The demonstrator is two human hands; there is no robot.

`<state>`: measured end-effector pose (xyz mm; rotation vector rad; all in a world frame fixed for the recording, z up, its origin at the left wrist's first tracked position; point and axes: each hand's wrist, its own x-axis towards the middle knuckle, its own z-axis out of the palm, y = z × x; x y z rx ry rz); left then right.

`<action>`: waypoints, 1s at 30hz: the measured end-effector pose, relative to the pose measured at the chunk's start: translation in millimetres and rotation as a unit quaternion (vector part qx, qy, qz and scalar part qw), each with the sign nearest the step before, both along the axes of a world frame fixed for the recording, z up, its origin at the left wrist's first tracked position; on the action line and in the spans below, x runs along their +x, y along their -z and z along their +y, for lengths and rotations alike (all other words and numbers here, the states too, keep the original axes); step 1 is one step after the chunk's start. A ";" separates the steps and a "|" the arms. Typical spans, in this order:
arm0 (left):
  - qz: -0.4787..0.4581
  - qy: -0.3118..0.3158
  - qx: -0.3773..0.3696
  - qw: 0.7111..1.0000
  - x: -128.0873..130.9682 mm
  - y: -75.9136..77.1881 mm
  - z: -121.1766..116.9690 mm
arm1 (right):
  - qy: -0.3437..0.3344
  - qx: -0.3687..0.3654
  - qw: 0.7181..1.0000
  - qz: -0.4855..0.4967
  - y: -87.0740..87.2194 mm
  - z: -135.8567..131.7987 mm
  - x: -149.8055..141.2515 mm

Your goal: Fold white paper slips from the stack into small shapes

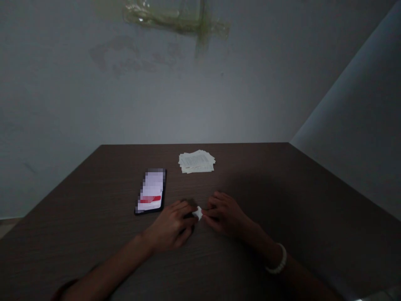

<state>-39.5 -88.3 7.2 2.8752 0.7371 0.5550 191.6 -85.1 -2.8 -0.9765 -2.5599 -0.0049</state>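
Though dimly lit throughout, clear enough to make out a pale wall (200, 96) across the upper half of the frame, blotched and stained, with a patch of glossy yellowish tape (200, 27) cut off by the top edge. At the right of the frame, a second wall (351, 138), meeting the first along a slanting line, also cropped.

Below, a dark brown table (94, 200), spreading from mid-frame to the bottom edge, near corners out of the frame, surface murky toward the right.

From the lower left, a left forearm (115, 261), cut off by the bottom edge, leading to the left hand (171, 223) just below centre, back turned up. From the lower right, a right forearm (263, 239), likewise cropped, leading to the right hand (227, 213), fingers curled, undersides out of sight.

Left of centre, a dark-edged phone (152, 190) lying flat, screen lit, a red band low down, contents blurred into blocks and unreadable. Near frame centre, beyond the hands, a loose pile of white paper slips (196, 161), print too faint to read. Near the right wrist, a pale bracelet (284, 257), only part of its loop visible.

Smallest, between both hands, a small white piece (199, 213), apparently paper, pinched from opposite sides by the fingers of each; ends covered, shape hard to make out. Touching the table or just above, cannot tell.
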 end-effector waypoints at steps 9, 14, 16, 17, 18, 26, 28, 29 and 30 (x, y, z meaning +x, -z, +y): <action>-0.001 -0.004 0.004 1.000 0.4 1.6 -0.7 | -0.023 0.016 1.000 -0.001 4.4 -4.0 1.2; -0.018 -0.008 0.006 1.000 1.6 -0.3 -2.3 | -0.012 0.007 1.000 0.013 3.1 -3.5 -0.6; -0.015 -0.011 0.007 1.000 1.3 -0.6 -2.1 | -0.020 0.007 1.000 0.013 1.2 -4.1 -1.2; -0.013 -0.011 0.007 1.000 1.0 -0.4 -1.7 | -0.024 0.005 1.000 0.013 0.3 -4.5 -1.4; -0.011 -0.011 0.006 1.000 0.7 -0.2 -1.2 | -0.028 0.002 1.000 0.014 -0.5 -4.9 -1.5; -0.019 -0.025 -0.006 0.999 1.5 0.8 -1.5 | -0.049 -0.033 0.998 0.030 -0.7 -7.0 0.1; -0.021 -0.025 -0.006 0.999 2.0 0.1 -2.0 | -0.047 -0.034 0.998 0.030 -0.4 -7.1 0.1; -0.020 -0.023 -0.007 1.000 2.1 -0.2 -2.1 | -0.044 -0.033 0.998 0.029 -0.7 -7.2 -0.2; -0.018 -0.021 -0.010 1.000 2.3 -0.4 -2.0 | -0.040 -0.031 0.998 0.025 -1.3 -7.3 -0.5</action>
